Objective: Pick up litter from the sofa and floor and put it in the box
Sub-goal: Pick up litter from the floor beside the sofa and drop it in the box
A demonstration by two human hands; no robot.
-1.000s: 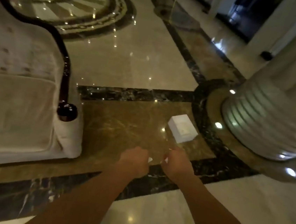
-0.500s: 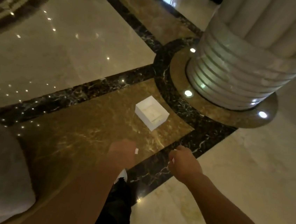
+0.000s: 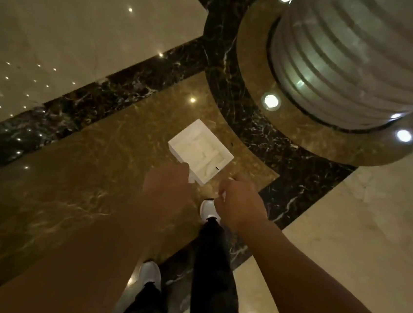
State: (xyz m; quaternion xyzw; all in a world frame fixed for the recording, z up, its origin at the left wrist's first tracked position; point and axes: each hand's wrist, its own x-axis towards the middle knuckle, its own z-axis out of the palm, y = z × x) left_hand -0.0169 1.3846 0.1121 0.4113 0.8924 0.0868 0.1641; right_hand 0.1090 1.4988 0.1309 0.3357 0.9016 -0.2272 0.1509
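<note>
A small open white box (image 3: 189,141) sits on the brown marble floor, with pale scraps lying inside it. My left hand (image 3: 165,185) hovers just over the box's near corner, fingers closed around a small white scrap of litter (image 3: 191,180) that peeks out. My right hand (image 3: 240,202) is a little to the right and nearer me, also closed on a small white scrap (image 3: 223,195). Both hands are above the floor and apart from each other.
A wide ribbed column base (image 3: 357,65) stands at the upper right, ringed by floor lights (image 3: 271,100). My feet in white shoes (image 3: 207,208) and dark trousers stand just behind the box. Dark marble bands (image 3: 78,107) cross the glossy floor.
The view has swung from the sofa toward the floor and I have stepped up to the box. Both closed hands have moved forward; the left now reaches the box's near corner.
</note>
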